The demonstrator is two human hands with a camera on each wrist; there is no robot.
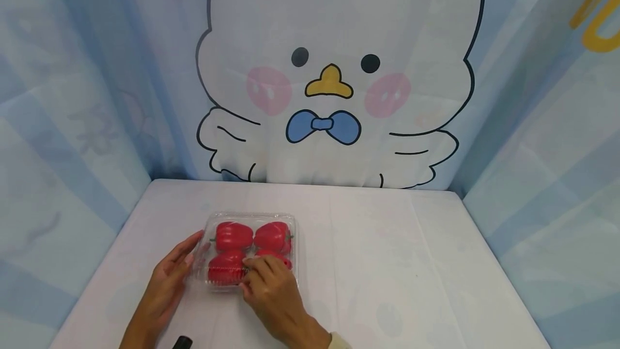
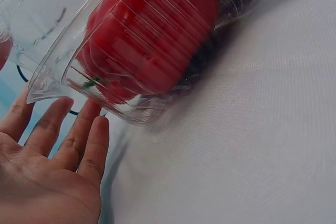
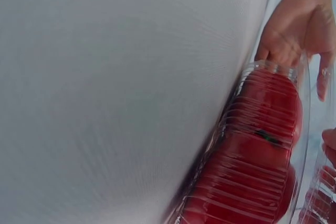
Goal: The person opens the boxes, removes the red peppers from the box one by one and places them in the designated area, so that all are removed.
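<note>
A clear plastic clamshell box (image 1: 252, 287) lies on the white-covered table, with several red bell peppers (image 1: 234, 236) inside. Its lid (image 1: 220, 267) looks partly raised, the ribbed front edge standing over the front peppers. At the box's left side, my left hand (image 1: 167, 283) touches the rim with extended fingers (image 2: 94, 153). My right hand (image 1: 273, 294) is at the front, fingers curled, pinching the lid's front edge. It covers part of the front right pepper (image 1: 273, 256). In the right wrist view only its fingertips (image 3: 329, 142) show beside the lid.
The white cloth-covered table (image 1: 387, 263) extends right of the box. Light blue curtains (image 1: 547, 176) enclose the sides, and a cartoon bird curtain (image 1: 334, 160) hangs behind. A small black object (image 1: 182, 342) shows at the bottom edge near my left forearm.
</note>
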